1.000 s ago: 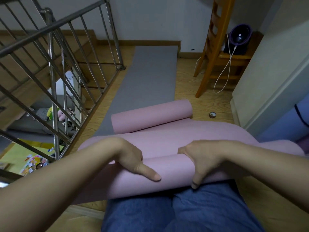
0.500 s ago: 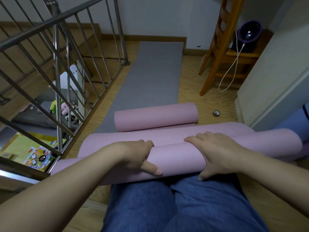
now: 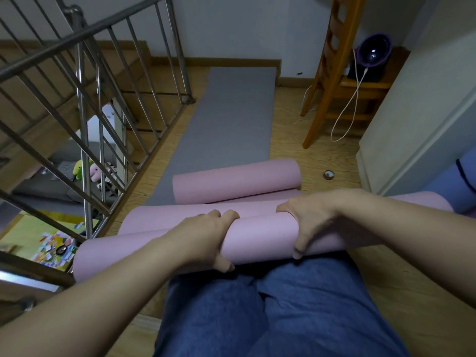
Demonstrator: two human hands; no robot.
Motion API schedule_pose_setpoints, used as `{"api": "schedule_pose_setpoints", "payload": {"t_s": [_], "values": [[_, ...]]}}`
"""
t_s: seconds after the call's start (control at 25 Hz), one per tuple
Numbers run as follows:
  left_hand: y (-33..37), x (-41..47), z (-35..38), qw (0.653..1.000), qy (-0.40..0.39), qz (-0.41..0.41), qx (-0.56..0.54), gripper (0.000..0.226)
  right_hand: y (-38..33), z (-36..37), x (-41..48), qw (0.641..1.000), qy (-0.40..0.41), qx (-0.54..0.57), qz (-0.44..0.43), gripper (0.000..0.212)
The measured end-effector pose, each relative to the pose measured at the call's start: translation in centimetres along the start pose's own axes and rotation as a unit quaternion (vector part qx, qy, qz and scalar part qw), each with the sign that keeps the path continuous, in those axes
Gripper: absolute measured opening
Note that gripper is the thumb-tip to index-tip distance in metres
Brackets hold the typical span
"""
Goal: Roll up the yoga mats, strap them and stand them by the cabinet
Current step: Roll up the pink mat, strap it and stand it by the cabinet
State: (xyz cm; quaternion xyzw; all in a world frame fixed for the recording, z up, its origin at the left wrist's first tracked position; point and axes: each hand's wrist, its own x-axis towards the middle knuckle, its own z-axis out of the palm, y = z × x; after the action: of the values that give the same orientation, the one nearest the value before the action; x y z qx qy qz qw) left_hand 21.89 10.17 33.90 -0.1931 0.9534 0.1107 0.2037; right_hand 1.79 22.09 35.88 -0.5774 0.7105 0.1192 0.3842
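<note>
A pink yoga mat lies across the floor just in front of my knees, its near end rolled into a thick tube. My left hand grips the roll left of centre, fingers over the top and thumb underneath. My right hand grips it right of centre the same way. The mat's far end is curled into a second, smaller roll. Beyond it a grey yoga mat lies flat, reaching the far wall. No strap shows.
A metal stair railing borders the left side with an open drop below. A wooden ladder-like frame and a low shelf with a purple device stand at back right. A white cabinet wall is on the right. A small round object lies on the floor.
Both hands have rolled the near tube forward, away from my knees, so it has grown thicker. My fingers shifted from lying on the roll to wrapping over its top.
</note>
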Motion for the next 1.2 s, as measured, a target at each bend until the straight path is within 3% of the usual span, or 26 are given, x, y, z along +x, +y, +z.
{"api": "schedule_pose_setpoints", "payload": {"t_s": [0.16,0.2,0.32,0.4,0.48,0.6,0.72,0.84,1.0,1.04,1.2], "values": [[-0.6,-0.6,-1.6,0.987,-0.142,0.018,-0.076,0.082,-1.0,0.2,-2.0,0.997,-0.069,0.012,-0.010,0.058],[-0.5,-0.4,-1.5,0.983,-0.163,0.026,-0.077,0.081,-1.2,1.0,-2.6,0.999,-0.050,-0.013,-0.009,0.066],[-0.5,1.2,-1.9,0.968,-0.230,0.018,-0.102,0.081,-2.6,4.2,-3.7,0.981,0.110,-0.158,-0.002,0.093],[-0.8,2.1,-2.4,0.965,-0.255,0.016,-0.056,0.086,-3.4,5.9,-3.3,0.965,0.174,-0.196,0.005,0.096],[-0.6,2.3,-2.6,0.980,-0.197,0.025,0.020,0.093,-2.9,5.9,-2.6,0.969,0.184,-0.164,0.011,0.089],[1.0,1.5,-0.9,0.996,-0.032,0.058,0.054,0.094,-1.3,3.8,-1.4,0.989,0.135,-0.067,-0.001,0.087],[1.3,1.4,-0.1,0.998,0.008,0.060,0.033,0.088,-1.2,2.4,-0.2,0.996,0.086,-0.030,0.000,0.089],[0.7,1.2,-1.7,0.997,-0.037,0.070,-0.023,0.082,-1.8,1.9,-0.8,0.996,0.080,-0.042,-0.001,0.087],[1.7,0.5,-2.0,0.985,-0.137,0.090,-0.062,0.077,-2.0,2.0,-3.4,1.000,0.000,-0.013,-0.012,0.084],[2.0,0.7,-1.9,0.979,-0.172,0.084,-0.076,0.076,-2.3,2.7,-3.7,1.000,0.011,-0.024,-0.012,0.089],[1.6,3.3,-3.3,0.939,-0.299,0.047,-0.162,0.059,-4.4,6.4,-3.3,0.968,0.191,-0.164,-0.010,0.105]]}}
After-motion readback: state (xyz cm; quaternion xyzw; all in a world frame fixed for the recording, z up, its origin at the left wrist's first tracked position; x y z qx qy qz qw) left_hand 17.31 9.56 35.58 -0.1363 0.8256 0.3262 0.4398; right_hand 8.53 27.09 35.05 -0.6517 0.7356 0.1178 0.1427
